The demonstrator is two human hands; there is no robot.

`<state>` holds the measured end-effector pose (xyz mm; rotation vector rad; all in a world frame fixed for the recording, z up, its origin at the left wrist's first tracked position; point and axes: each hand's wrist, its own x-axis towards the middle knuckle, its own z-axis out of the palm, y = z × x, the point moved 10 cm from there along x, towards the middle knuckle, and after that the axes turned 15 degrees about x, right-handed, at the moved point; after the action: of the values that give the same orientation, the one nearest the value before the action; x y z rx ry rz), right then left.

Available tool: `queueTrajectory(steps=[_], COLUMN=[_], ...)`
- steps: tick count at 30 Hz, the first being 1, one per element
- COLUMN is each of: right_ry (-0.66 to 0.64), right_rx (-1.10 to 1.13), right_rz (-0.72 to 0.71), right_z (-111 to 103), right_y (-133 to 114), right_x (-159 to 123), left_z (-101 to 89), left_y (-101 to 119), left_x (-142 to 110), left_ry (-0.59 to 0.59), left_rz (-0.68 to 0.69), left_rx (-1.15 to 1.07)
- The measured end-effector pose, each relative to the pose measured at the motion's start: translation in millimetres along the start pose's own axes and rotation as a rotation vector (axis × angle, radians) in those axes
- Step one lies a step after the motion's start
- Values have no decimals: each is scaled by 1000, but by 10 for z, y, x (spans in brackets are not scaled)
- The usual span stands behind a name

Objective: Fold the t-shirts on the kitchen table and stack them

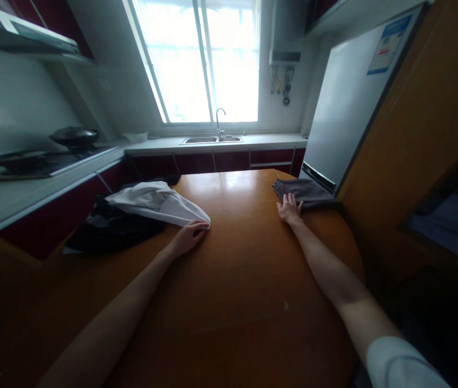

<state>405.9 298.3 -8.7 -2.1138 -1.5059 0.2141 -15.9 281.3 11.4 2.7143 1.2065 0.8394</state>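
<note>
A white garment (154,202) lies on the left of the orange wooden table (245,280), on top of dark clothes (111,229). My left hand (189,235) is closed on the near corner of the white garment. At the table's far right lies a folded grey cloth (305,193). My right hand (289,209) rests flat at its near left edge, fingers stretched out and touching it.
A silver fridge (346,102) stands right behind the grey cloth, beside a wooden cabinet (427,140). A counter with a sink and tap (213,139) runs under the window. A stove with a dark wok (74,137) is on the left counter.
</note>
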Motion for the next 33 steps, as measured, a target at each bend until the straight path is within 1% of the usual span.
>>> queueTrajectory(steps=[5, 8, 9, 10, 11, 13, 14, 15, 16, 18, 20, 21, 24, 27, 30, 31, 32, 33], right_ry=[21, 157, 192, 201, 192, 132, 91, 45, -5, -116, -229, -274, -327, -320, -324, -329, -335, -340], right_rx=[11, 24, 38, 56, 75, 109, 119, 123, 124, 120, 116, 116, 123, 128, 135, 140, 146, 151], right_rz=[-69, -148, -193, -245, -299, -401, -441, -472, -497, -536, -570, -581, -589, -592, -588, -585, -580, -576], right_z=[-3, -121, -143, -137, -110, -2, 70, 152, 242, 434, 617, 687, 784, 781, 777, 780, 786, 792], right_y=[-112, -239, -312, -397, -491, -677, -757, -823, -875, -936, -952, -945, -902, -882, -878, -875, -870, -865], right_x=[-80, -149, -182, -218, -258, -346, -390, -431, -467, -521, -552, -555, -523, -486, -471, -467, -463, -458], left_z=[-10, -21, -38, -80, -149, -282, -319, -324, -298, -191, -88, -51, 18, 80, 99, 77, 38, -21], left_y=[27, 106, 110, 82, 35, -61, -110, -160, -208, -270, -256, -217, -40, 206, 465, 511, 518, 479], left_x=[-16, -35, -36, -36, -43, -81, -109, -137, -162, -201, -216, -211, -180, -153, -134, -124, -107, -85], left_ry=[2, -17, -11, 18, 71, 168, 190, 180, 142, 19, -84, -115, -150, -144, -124, -105, -75, -29], left_rz=[-6, 10, -9, -59, -130, -270, -333, -388, -430, -466, -439, -405, -292, -144, 46, 85, 95, 69], left_rx=[12, 26, 57, 115, 189, 308, 353, 384, 404, 415, 396, 385, 347, 226, 64, 32, 23, 39])
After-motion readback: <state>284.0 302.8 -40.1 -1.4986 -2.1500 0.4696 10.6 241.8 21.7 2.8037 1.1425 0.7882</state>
